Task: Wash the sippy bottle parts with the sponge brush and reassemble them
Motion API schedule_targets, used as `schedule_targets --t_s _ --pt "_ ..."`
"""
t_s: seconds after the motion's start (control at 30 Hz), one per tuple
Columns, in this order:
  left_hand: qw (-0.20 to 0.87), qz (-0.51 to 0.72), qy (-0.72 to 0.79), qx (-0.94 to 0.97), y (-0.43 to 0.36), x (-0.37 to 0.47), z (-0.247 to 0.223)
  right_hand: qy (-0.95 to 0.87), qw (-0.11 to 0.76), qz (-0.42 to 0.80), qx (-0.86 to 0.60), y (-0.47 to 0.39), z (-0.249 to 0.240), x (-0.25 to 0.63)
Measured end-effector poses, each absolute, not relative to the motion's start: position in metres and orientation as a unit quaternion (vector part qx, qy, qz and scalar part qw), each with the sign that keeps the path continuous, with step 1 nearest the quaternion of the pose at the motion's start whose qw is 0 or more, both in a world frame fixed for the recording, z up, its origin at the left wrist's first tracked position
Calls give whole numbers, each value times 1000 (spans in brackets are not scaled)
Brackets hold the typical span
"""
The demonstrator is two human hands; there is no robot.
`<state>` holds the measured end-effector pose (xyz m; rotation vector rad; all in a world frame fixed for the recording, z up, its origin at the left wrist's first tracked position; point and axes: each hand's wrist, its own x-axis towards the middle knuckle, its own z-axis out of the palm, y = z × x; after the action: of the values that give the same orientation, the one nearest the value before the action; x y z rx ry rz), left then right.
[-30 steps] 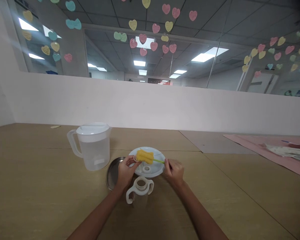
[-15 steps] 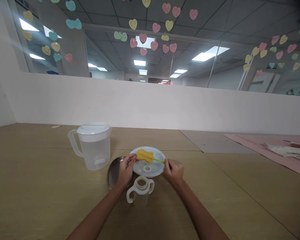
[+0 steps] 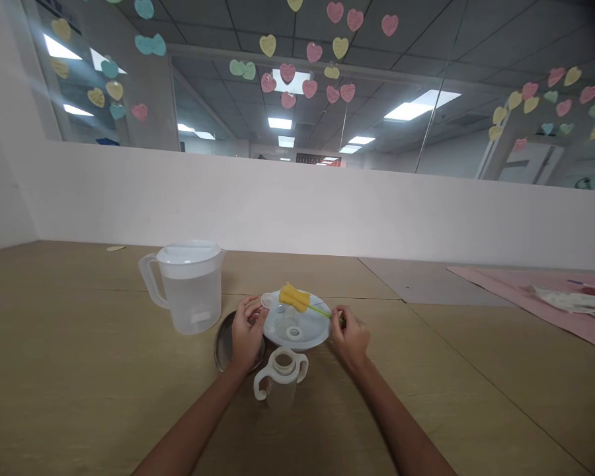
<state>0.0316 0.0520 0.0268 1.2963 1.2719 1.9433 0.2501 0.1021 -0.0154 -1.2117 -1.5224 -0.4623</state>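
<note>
Over the worktop point(image 3: 129, 377), we find the right hand point(image 3: 350, 336) gripping the brush point(image 3: 297, 299) by its handle point(image 3: 320, 311), long axis running leftward above the plate point(image 3: 313, 336) toward the left hand point(image 3: 246, 337), whose fingers pinch a clear disc point(image 3: 267, 301).

Counted 1 pitcher point(image 3: 193, 301), 1 sponge brush point(image 3: 295, 298), 1 plate point(image 3: 320, 325), 1 metal dish point(image 3: 223, 350), 1 cup point(image 3: 282, 381) (with 2 handles point(image 3: 258, 385)).

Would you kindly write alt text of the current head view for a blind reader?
A person's right hand holds a yellow sponge brush by its green handle over a white plate, while the left hand holds a small translucent piece. A two-handled bottle stands nearer; a lidded pitcher stands to the left.
</note>
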Motion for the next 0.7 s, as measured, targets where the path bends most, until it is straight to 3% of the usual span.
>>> schedule_targets --t_s 0.37,0.7 --pt "276 703 456 471 49 35 30 -671 578 -192 -422 95 -16 237" --pt "169 702 505 474 55 31 19 -723 530 -270 -351 85 -8 235"
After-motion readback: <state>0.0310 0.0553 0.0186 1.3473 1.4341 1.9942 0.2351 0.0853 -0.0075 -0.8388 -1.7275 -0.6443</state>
